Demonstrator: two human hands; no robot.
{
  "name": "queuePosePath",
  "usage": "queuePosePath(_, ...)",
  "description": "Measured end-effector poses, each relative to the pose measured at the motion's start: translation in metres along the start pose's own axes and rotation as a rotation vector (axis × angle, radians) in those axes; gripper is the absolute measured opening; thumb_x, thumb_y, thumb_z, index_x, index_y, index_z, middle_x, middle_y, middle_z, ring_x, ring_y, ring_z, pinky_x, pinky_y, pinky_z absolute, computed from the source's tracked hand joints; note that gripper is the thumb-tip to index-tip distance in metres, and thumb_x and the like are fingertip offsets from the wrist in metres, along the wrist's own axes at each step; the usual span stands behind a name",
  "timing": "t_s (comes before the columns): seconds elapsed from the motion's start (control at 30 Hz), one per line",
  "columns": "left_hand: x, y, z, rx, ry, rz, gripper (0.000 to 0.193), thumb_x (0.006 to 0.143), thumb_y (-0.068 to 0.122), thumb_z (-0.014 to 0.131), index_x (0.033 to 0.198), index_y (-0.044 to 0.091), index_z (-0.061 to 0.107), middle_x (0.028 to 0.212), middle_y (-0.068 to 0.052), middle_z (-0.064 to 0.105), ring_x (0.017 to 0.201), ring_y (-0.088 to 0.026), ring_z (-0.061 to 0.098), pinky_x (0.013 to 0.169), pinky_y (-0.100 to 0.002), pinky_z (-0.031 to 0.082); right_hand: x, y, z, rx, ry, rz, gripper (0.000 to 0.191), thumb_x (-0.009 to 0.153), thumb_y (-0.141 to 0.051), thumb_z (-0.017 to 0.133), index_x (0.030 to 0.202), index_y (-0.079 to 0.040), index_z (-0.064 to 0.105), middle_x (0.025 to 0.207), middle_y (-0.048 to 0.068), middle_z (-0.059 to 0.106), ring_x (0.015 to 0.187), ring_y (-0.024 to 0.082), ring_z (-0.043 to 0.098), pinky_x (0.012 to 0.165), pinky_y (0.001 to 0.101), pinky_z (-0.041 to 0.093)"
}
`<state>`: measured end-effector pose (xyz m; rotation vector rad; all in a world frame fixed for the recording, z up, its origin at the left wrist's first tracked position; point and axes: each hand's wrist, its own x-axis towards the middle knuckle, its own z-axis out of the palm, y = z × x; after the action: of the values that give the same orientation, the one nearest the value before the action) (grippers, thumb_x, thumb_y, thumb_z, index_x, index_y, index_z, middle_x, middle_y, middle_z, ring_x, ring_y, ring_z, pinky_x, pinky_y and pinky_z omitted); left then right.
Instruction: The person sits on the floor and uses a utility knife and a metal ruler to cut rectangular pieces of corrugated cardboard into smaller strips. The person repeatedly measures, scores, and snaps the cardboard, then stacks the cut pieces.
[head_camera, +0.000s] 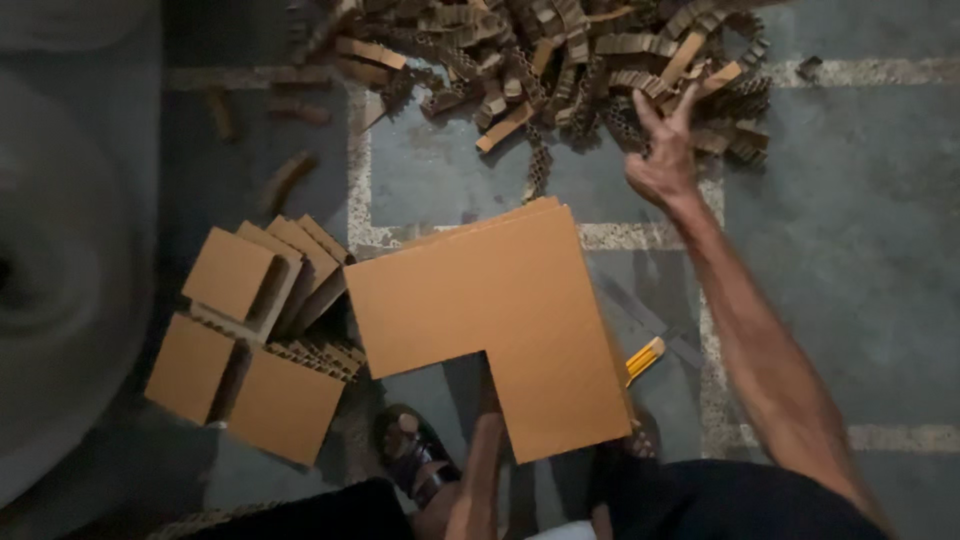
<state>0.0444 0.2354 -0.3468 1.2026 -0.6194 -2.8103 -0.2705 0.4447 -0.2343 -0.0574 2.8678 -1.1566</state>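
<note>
Across the top of the frame lies a heap of honeycomb cardboard strips (560, 60) on the grey floor (860, 250). Reaching into its right side, the right hand (665, 160) has fingers spread wide, touching strips but clasping none. At centre, an L-shaped cardboard stack (500, 310) sits with one leg pointing left, the other toward the bottom edge — the left hand is hidden under it, grip impossible to tell. Square cardboard blocks (250, 340) lie at left; a yellow-handled knife (645, 358) lies just right of the stack.
</note>
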Motion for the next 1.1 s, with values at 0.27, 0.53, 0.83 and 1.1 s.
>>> queuePosePath(0.27,0.029,0.029,-0.006,0.027,0.177,0.430,0.047,0.114,0.040,0.040,0.110,-0.001,0.063,0.104,-0.008,0.064,0.091,-0.020,0.059,0.079,-0.036,0.050,-0.049,-0.092,-0.115,-0.311,-0.519,-0.048,0.064,0.095,-0.040,0.060,0.155,-0.021,0.046,0.137,0.014,0.067,0.121,0.030,0.067,0.105,0.0489,0.053)
queuePosePath(0.53,-0.007,0.099,0.053,0.405,0.018,1.214,0.080,0.111,0.052,0.055,0.164,0.001,0.023,0.163,-0.009,0.041,0.152,-0.024,0.041,0.124,-0.038,0.040,-0.177,-0.148,-0.147,-0.695,-0.769,-0.189,0.101,0.078,-0.049,0.078,0.161,-0.026,0.026,0.161,0.008,0.043,0.131,0.029,0.055,0.108,0.0436,0.047)
queuePosePath(0.83,-0.029,0.169,0.111,1.338,-0.248,0.721,0.106,0.084,0.005,0.070,0.168,0.012,0.006,0.125,-0.020,0.073,0.109,-0.033,0.076,0.092,-0.041,0.062,-0.237,-0.092,-0.045,-0.137,-0.365,-0.289,0.152,0.053,-0.030,0.096,0.157,-0.006,-0.012,0.160,0.038,0.019,0.145,0.052,0.026,0.113,0.0488,0.031)
queuePosePath(1.1,0.005,0.148,0.088,1.365,-0.275,1.086,0.099,0.084,-0.002,0.072,0.168,0.013,0.020,0.141,-0.023,0.063,0.113,-0.041,0.073,0.087,-0.044,0.061,-0.232,-0.064,-0.037,-0.178,-0.212,-0.081,0.119,0.064,0.002,0.061,0.165,-0.011,-0.001,0.127,0.032,0.066,0.098,0.048,0.070,0.087,0.0459,0.056)
